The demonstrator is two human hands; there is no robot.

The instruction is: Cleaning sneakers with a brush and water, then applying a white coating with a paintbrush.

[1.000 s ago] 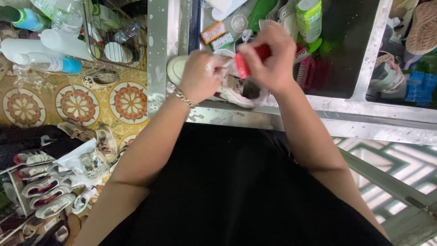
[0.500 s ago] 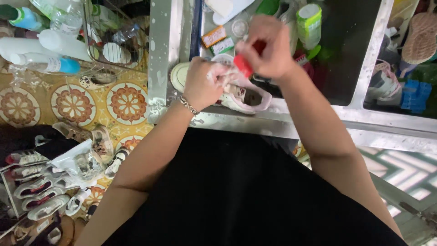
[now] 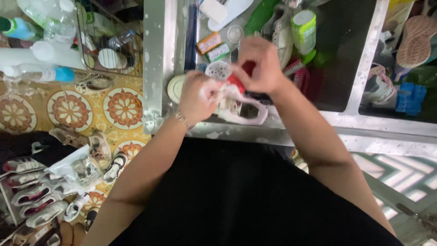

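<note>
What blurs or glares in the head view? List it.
Head view: both hands, left hand and right hand, are motion-smeared over the white shoe; wet glare streaks the steel sink rim; the basin's dark interior hides detail; wide-angle bending curves the floor tiles.

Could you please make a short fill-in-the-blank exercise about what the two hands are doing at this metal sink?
1. The left hand holds a small white and pink ____ over the sink edge.
2. The right hand grips a ____ brush.
3. A bracelet is on the ____ wrist.

Missing words: shoe; red; left
</note>
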